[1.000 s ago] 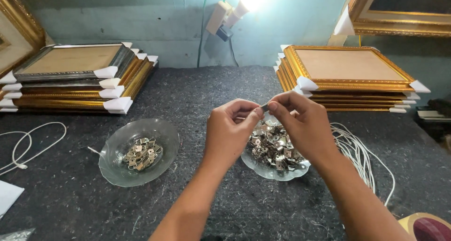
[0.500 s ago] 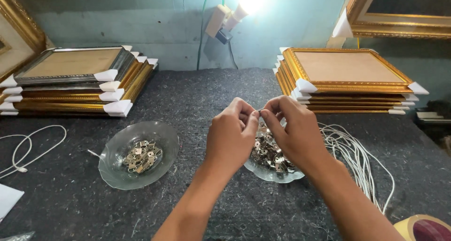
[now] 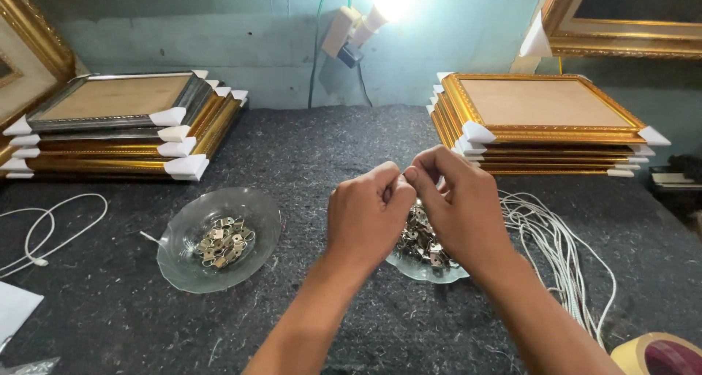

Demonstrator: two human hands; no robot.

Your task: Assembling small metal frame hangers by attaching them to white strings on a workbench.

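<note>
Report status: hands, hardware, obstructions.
Both hands pinched together, left hand, right hand; item between fingertips too small to tell. Glass dish of metal hangers underneath. Nothing blocking.

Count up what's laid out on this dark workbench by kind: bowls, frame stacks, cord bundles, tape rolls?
Glass bowls of metal hangers: 2, left bowl, right bowl under the hands
Stacks of picture frames: 2, left stack, right stack
White cord bundles: 2
Tape rolls: 1
Total: 7

Your left hand (image 3: 368, 216) and right hand (image 3: 459, 207) have drawn closer, fingertips now pressed together above the glass dish of metal hangers (image 3: 424, 249), covering more of it than a second ago.
</note>
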